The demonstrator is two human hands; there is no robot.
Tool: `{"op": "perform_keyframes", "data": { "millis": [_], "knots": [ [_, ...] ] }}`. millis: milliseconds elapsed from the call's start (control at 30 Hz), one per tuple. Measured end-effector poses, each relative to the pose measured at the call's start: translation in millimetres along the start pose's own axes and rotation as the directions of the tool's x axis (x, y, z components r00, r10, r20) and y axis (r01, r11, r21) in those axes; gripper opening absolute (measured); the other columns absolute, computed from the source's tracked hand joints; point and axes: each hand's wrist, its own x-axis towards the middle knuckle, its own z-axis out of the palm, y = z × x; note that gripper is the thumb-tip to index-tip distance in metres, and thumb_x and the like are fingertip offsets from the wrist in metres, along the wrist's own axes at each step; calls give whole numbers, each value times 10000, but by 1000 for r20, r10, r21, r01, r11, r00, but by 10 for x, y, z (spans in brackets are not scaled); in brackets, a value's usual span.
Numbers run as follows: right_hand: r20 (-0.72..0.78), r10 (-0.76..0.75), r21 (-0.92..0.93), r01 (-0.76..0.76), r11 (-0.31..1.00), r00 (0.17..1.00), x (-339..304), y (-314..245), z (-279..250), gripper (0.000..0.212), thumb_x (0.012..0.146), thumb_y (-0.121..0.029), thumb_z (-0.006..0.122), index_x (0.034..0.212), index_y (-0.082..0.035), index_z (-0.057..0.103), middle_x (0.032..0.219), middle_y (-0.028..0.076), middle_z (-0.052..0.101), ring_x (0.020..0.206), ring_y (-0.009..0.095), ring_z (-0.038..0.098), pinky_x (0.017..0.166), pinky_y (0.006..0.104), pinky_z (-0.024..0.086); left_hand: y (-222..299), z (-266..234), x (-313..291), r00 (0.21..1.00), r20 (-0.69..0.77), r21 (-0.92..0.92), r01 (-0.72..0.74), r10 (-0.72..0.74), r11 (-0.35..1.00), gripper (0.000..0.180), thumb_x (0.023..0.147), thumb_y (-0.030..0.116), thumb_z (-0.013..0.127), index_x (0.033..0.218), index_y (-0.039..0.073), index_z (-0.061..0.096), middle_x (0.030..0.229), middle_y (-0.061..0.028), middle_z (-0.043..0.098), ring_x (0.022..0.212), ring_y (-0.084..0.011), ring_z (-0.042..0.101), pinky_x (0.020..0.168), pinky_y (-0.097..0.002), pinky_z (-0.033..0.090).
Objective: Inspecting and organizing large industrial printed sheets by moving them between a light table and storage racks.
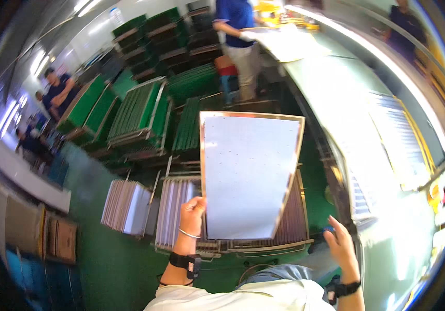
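My left hand (193,211) is closed on the left edge of a large rectangular panel (248,176), pale bluish white with a copper-coloured border and small dark specks. The panel stands raised in front of me, above racks of similar boards. To the right of it, my right hand (341,243) is apart from the panel, fingers spread, beside the bench edge. A small blue spot shows by its fingertips; I cannot make out what it is.
Below the panel stand racks of upright boards (173,207), with another board stack (126,207) to the left. Green boards (137,111) fill carts farther back. A long lit bench (347,103) runs along the right. A person in a blue shirt (235,20) works at its far end.
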Motion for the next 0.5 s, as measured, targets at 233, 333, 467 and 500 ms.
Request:
{"op": "perform_keyframes", "data": {
  "millis": [233, 333, 467, 500],
  "knots": [
    [-374, 468, 486, -260, 834, 801, -398, 212, -290, 428, 915, -172, 527, 1289, 5, 417, 1230, 191, 518, 1149, 288, 494, 967, 361, 367, 230, 2072, -636, 834, 545, -228, 253, -92, 940, 236, 938, 225, 536, 887, 23, 646, 667, 27, 552, 579, -67, 481, 523, -211, 370],
    [-754, 334, 263, -207, 943, 566, -711, 544, -1041, 318, 968, -216, 453, 1204, -6, 486, 1187, 142, 545, 1099, 259, 519, 941, 359, 390, 150, 2725, -1068, 555, 830, -152, 316, -53, 937, 259, 940, 212, 527, 1040, -7, 620, 832, -57, 633, 748, -129, 597, 695, -258, 501],
    [-704, 148, -232, -421, 877, 695, -1399, 895, -2300, 283, 948, -221, 474, 1106, -3, 563, 997, 81, 593, 889, 152, 549, 801, 286, 434, -60, 3378, -2061, -182, 983, 84, 584, 29, 808, 428, 931, 265, 533, 1272, 16, 460, 1144, -111, 583, 1019, -177, 571, 833, -318, 492],
    [-692, 330, -26, -479, 877, 642, -1610, 1062, -2462, 267, 927, -218, 501, 1039, 8, 590, 908, 64, 597, 833, 134, 542, 756, 270, 429, 31, 3493, -2343, -330, 944, 144, 485, 27, 862, 451, 923, 285, 541, 1283, 29, 452, 1204, -102, 558, 1042, -175, 558, 831, -314, 489]
  ]
}}
